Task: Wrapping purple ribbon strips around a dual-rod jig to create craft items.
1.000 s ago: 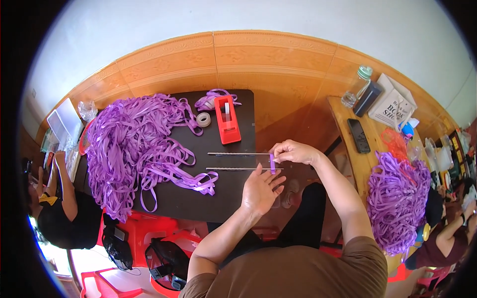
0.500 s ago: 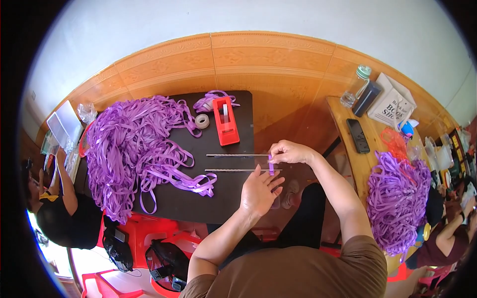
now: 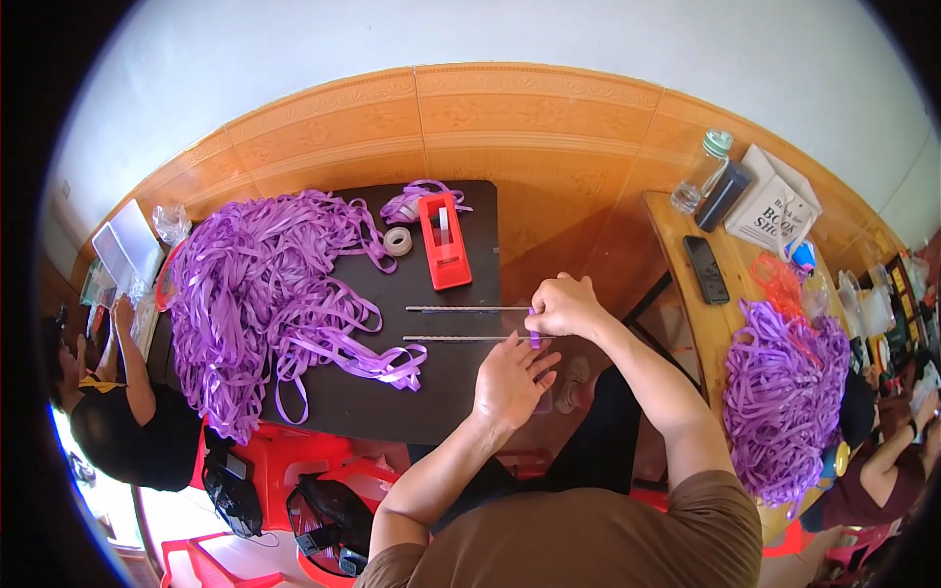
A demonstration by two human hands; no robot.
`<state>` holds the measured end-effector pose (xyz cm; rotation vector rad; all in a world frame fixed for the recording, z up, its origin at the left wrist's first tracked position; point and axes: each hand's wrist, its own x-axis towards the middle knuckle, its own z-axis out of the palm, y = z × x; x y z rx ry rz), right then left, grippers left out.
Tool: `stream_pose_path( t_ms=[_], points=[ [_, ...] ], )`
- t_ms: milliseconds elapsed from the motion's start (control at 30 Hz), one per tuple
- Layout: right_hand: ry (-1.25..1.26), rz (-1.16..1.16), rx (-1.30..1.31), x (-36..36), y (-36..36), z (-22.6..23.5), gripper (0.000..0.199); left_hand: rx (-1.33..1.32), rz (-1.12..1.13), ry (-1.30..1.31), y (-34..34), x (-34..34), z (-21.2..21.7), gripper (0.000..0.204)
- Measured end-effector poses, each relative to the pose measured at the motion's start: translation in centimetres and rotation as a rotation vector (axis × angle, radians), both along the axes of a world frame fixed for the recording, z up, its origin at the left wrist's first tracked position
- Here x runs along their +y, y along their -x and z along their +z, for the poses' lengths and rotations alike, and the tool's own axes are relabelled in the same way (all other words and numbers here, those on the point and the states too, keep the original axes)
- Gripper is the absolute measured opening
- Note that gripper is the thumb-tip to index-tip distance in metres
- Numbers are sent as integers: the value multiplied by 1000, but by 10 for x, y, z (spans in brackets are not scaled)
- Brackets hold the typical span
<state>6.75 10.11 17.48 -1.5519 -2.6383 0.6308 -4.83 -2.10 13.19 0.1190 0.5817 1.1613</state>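
Two thin metal rods, an upper rod and a lower rod, lie parallel and stick out past the right edge of the dark table. A short stretch of purple ribbon crosses at their right ends. My right hand is closed on the ribbon there, back of the hand up, hiding the upper rod's tip. Just below the lower rod, my left hand is open, palm up, fingers spread close under the ribbon. Whether the left fingertips touch it is unclear.
A large heap of purple ribbon covers the table's left side. Behind the rods stand a red tape dispenser and a tape roll. To the right, a wooden table holds a phone, bottles and more ribbon. People sit at both sides.
My right hand has rolled over at the rod ends, its back now facing up and covering more of the ribbon. My left hand has stayed almost still.
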Motion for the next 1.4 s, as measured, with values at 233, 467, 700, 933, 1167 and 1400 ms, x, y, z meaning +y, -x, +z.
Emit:
stream_pose_path(
  t_ms=[233,467,700,933,1167,1400],
  points=[
    [-133,-29,-104,-15,5,4,18,-25,11,11,0,1,0,54],
    [-445,-75,-79,-36,7,-9,22,-50,11,-15,0,1,-3,42],
    [-450,-186,247,-33,-11,-28,40,-36,11,-6,0,2,-5,41],
    [946,-394,1469,-11,-41,-91,65,-34,12,-8,1,-1,-5,55],
    [1295,-126,1653,-8,-19,-103,67,-40,-8,-46,1,0,-4,57],
    [1162,-222,1655,-5,-28,-127,44,-50,-12,-46,2,0,-5,57]
  ],
)
